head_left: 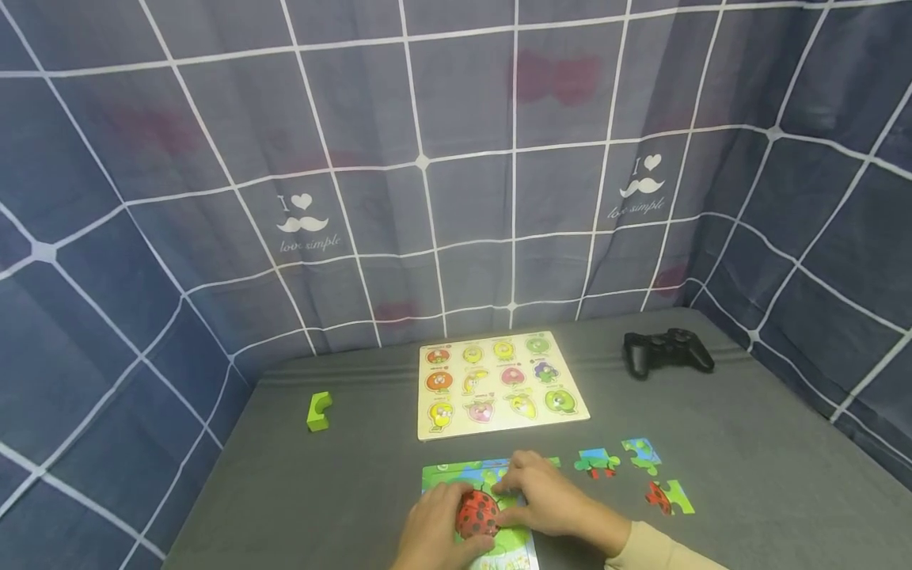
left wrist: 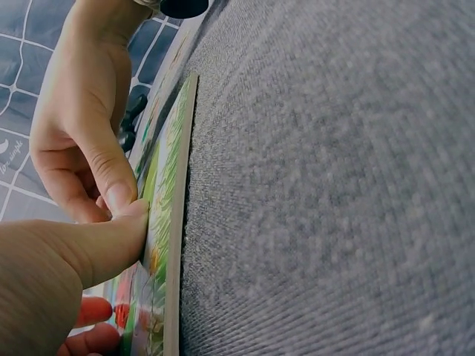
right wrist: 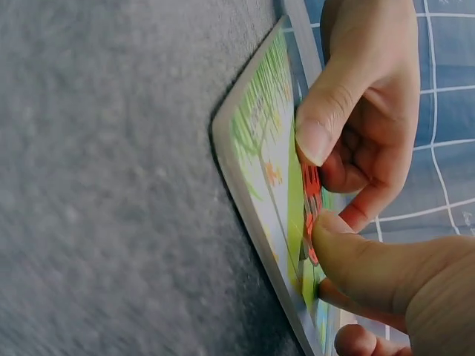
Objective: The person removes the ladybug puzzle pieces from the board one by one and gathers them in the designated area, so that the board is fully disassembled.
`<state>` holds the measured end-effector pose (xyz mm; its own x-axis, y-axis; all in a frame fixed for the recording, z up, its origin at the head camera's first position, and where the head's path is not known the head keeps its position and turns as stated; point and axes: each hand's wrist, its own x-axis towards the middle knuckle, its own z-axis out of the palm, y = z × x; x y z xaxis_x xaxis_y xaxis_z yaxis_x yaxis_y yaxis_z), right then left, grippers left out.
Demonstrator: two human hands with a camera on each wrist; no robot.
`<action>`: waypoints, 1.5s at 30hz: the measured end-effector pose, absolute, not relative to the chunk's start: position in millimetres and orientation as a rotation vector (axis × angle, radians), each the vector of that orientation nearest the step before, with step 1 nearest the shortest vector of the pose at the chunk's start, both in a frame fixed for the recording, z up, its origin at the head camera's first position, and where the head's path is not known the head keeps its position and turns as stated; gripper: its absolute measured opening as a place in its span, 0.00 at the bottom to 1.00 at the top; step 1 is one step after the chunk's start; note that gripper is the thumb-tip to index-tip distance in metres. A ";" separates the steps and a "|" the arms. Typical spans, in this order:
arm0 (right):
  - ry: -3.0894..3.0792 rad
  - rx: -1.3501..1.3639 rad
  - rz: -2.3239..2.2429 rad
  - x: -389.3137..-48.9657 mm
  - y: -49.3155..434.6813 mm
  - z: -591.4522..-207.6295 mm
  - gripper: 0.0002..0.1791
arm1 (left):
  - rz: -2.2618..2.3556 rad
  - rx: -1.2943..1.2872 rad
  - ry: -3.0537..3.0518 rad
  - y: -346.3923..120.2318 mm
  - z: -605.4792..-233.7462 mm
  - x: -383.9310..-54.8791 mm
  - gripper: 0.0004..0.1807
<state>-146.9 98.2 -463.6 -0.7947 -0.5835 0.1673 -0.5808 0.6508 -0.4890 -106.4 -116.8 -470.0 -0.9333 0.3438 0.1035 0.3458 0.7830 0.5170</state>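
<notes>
A jigsaw puzzle board (head_left: 509, 558) with a green meadow picture lies flat at the front of the table. A red ladybug with black dots (head_left: 477, 513) shows on its jigsaw pieces. My left hand (head_left: 436, 529) grips a ladybug puzzle piece from the left, thumb low and fingers at its upper edge. From the right, my right hand (head_left: 545, 497) pinches a ladybug piece between thumb and index finger. In the right wrist view, both thumbs press near the red puzzle piece (right wrist: 312, 196). The fingers hide parts of the piece edges.
Several loose jigsaw pieces (head_left: 642, 455) lie right of the board. Behind it is a wooden fruit puzzle board (head_left: 492, 393). A black game controller (head_left: 666, 351) sits at the back right, a green notched block (head_left: 318, 412) at the left. Checked curtains (head_left: 463, 198) border the table.
</notes>
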 end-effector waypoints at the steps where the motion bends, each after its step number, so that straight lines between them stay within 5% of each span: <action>1: 2.845 -1.008 -0.856 -146.6 97.7 -463.6 0.23 | -0.856 -0.575 -2.957 -117.0 -470.2 -106.4 0.37; 35: 2.905 -1.029 -0.834 -137.6 80.0 -464.8 0.16 | -1.006 -0.519 -3.084 -131.7 -456.4 -107.9 0.35; 45: 2.733 -0.890 -0.918 -140.3 74.8 -461.1 0.21 | -1.048 -0.484 -3.078 -133.5 -458.3 -105.5 0.36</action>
